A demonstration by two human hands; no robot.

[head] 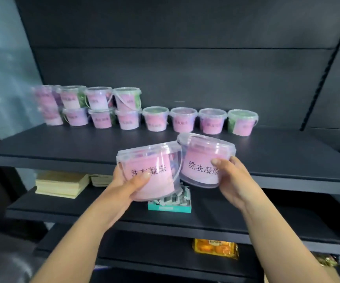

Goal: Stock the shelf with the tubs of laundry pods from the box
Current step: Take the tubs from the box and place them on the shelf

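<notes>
**Tubs in both hands, shelf part stocked**

Left hand (128, 188) has its fingers curled round a clear round plastic tub with a pink label (150, 170), thumb across the front. Right hand (234, 178) grips a second clear pink-labelled tub (201, 160) the same way. Both tubs are a bit tilted, in the air just in front of the dark grey shelf board (63, 144). They're side by side, and I can't tell if they touch. Further back on that board I see a row of matching tubs (157, 119), two high on the left, four singles on the right. Teal carton of sachets (169, 206) sits on the shelf below.
</notes>
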